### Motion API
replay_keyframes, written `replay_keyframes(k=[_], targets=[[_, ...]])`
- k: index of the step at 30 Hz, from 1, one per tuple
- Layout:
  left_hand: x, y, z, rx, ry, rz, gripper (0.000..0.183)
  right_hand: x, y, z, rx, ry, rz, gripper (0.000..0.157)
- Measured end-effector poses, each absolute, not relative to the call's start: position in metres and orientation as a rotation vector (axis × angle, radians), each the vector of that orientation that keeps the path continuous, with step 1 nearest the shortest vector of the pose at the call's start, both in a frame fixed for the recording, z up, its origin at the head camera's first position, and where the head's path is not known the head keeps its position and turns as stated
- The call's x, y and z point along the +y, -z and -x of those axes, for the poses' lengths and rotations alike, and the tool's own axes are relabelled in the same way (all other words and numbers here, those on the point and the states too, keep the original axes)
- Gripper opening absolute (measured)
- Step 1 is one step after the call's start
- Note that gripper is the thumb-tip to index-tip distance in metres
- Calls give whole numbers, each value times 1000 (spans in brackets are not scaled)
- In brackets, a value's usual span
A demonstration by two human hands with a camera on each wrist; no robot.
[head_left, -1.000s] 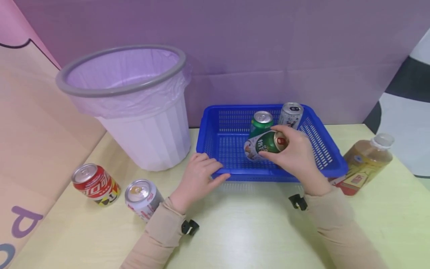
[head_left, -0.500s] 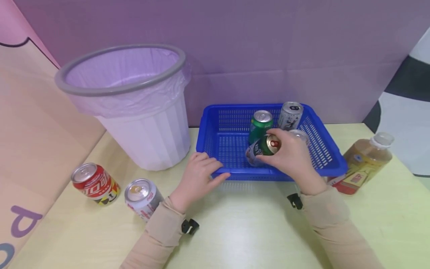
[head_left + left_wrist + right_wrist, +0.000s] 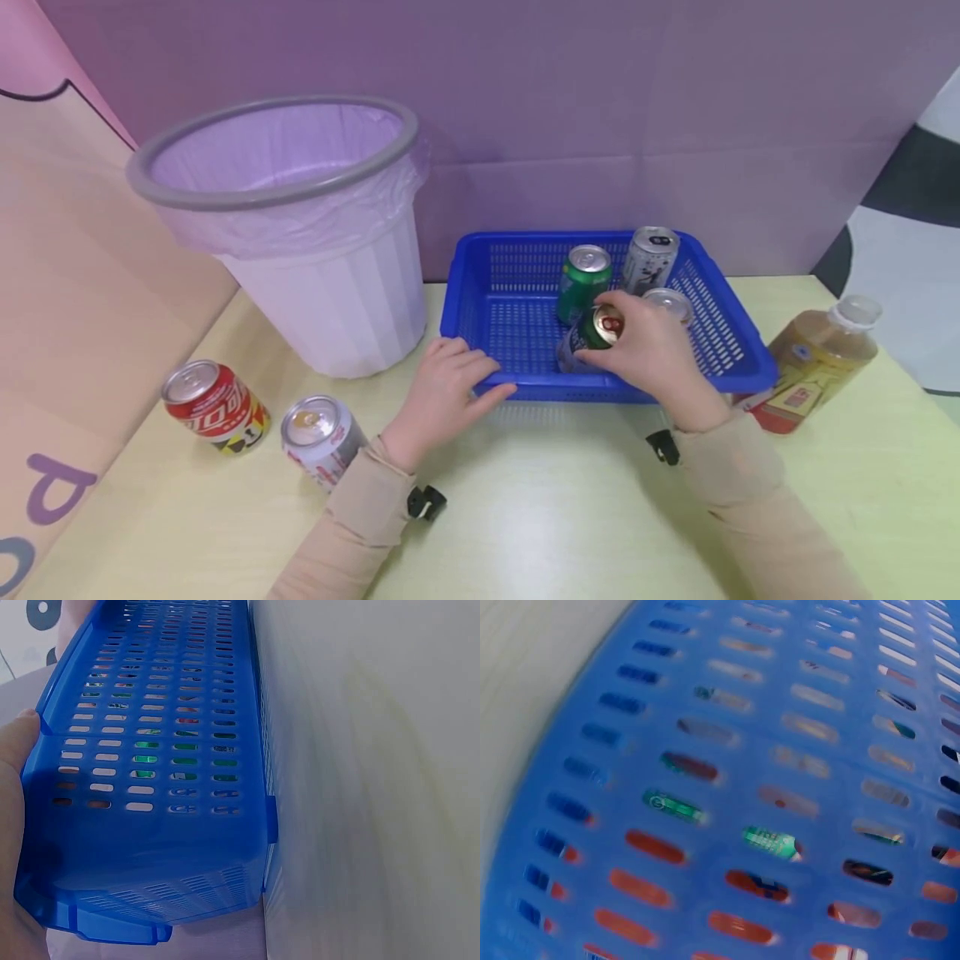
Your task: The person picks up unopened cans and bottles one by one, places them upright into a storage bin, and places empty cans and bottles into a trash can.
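In the head view, my right hand (image 3: 652, 346) grips a dark green can (image 3: 598, 331) with a gold top and red tab. That can is low inside the blue basket (image 3: 551, 385), near its front wall, and leans a little. My left hand (image 3: 442, 400) holds the basket's front left corner, fingers curled over the rim. Behind the gripped can stands a bright green can (image 3: 583, 279). A silver can (image 3: 651, 258) stands at the back right of the basket, and my right hand partly hides another silver-topped can (image 3: 670, 304). The right wrist view shows mostly slotted basket wall (image 3: 727, 795).
A white bin (image 3: 352, 292) with a liner and grey rim stands left of the basket. In front of it are a red can (image 3: 217, 408) and a silver-white can (image 3: 322, 442). A bottle (image 3: 813, 367) of amber drink stands against the basket's right side.
My right hand has lowered the dark green can and turned it more upright in the basket. The silver-topped can behind that hand has come into view. My left hand stays put.
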State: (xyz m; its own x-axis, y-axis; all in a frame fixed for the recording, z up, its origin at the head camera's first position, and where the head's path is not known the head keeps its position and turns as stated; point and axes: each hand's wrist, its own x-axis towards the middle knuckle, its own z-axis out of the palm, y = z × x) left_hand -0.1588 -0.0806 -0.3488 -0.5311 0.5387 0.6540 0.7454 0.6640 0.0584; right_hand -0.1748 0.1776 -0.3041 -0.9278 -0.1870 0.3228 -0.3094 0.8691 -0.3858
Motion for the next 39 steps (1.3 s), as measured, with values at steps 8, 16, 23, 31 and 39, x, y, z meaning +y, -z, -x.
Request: replay_keyframes(k=[8, 16, 23, 31, 39], targets=[[-81, 350, 160, -2276, 443, 986, 26, 178, 304, 181, -2824, -613, -417, 68], [-80, 350, 159, -2276, 431, 985, 27, 177, 302, 187, -2874, -605, -391, 68], [-79, 350, 159, -2269, 442, 991, 27, 174, 302, 190, -2900, -604, -396, 69], [-80, 349, 158, -2279, 457, 985, 26, 170, 304, 193, -2919, -623, -409, 74], [-80, 349, 158, -2291, 453, 982, 26, 165, 302, 194, -2955, -619, -346, 74]])
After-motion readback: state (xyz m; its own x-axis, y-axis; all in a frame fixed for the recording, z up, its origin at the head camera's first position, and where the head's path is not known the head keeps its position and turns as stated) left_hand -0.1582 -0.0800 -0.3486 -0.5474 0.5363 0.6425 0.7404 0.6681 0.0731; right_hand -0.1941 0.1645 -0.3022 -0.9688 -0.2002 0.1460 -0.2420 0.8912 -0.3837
